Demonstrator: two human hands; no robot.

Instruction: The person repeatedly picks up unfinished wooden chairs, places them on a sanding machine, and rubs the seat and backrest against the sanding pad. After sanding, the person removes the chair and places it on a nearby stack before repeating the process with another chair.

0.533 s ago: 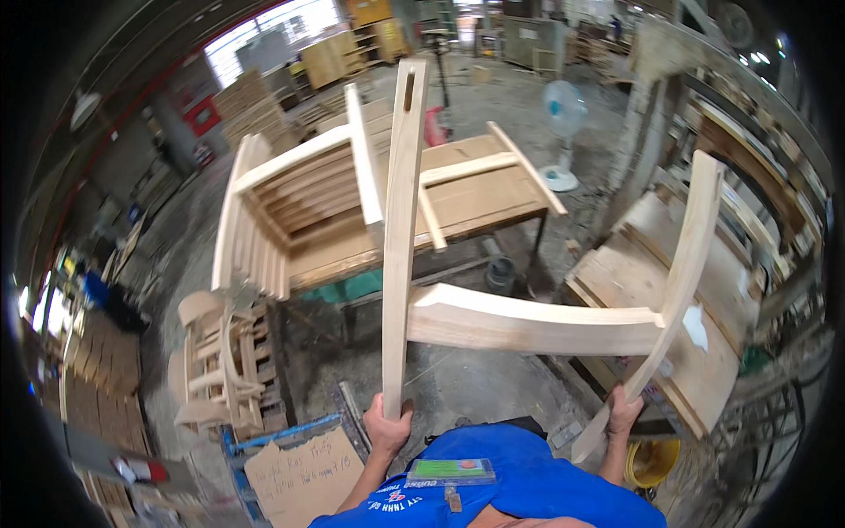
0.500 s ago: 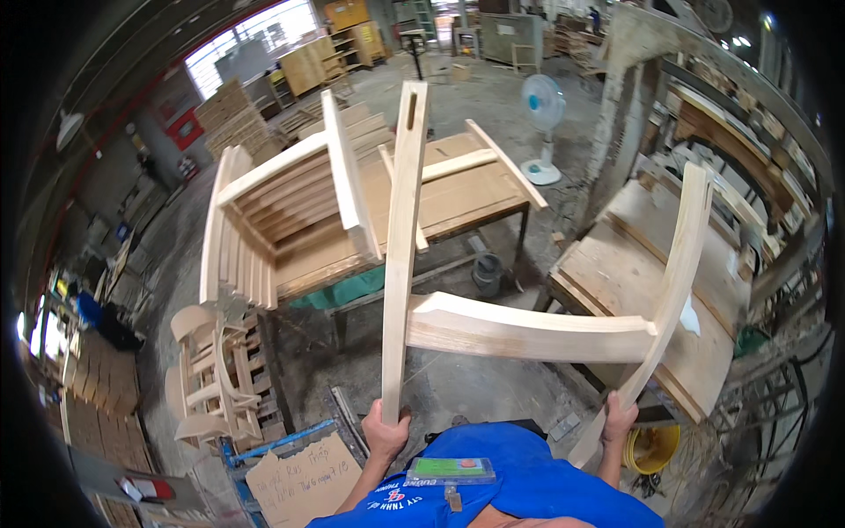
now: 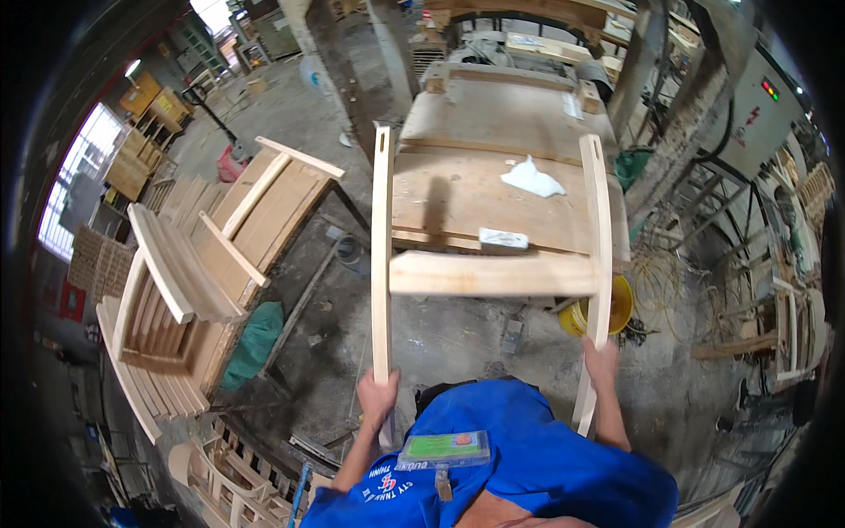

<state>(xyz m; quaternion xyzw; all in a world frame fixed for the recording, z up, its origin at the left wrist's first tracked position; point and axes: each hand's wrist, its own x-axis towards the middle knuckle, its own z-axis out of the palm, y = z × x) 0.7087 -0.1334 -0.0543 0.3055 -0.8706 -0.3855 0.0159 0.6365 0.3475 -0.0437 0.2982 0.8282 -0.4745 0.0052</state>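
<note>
A pale wooden chair frame [image 3: 493, 275], made of two long posts joined by one wide crosspiece, is held up in front of me. My left hand [image 3: 378, 393] is wrapped round the lower part of its left post. Round the lower right post closes my right hand [image 3: 602, 363]. Both posts have a slot near the top end. Beyond the frame stands a wooden workbench [image 3: 493, 207], bearing a crumpled white cloth or paper [image 3: 532, 179] and a small white block-like item [image 3: 503, 238]. The post tops overlap the bench in view; I cannot tell whether they touch it.
At left, a table [image 3: 290, 207] carries stacked curved slats [image 3: 163, 255] and loose wooden pieces. Green cloth [image 3: 253, 348] hangs below it. A yellow bucket [image 3: 621, 304] stands by the bench's right front. Concrete pillars [image 3: 339, 79] rise behind, and curved chair parts [image 3: 224, 484] lie on a pallet at lower left.
I have turned to the right with the chair frame in both hands. The bench is now straight ahead, the slat table has shifted left, and the frame looks more level.
</note>
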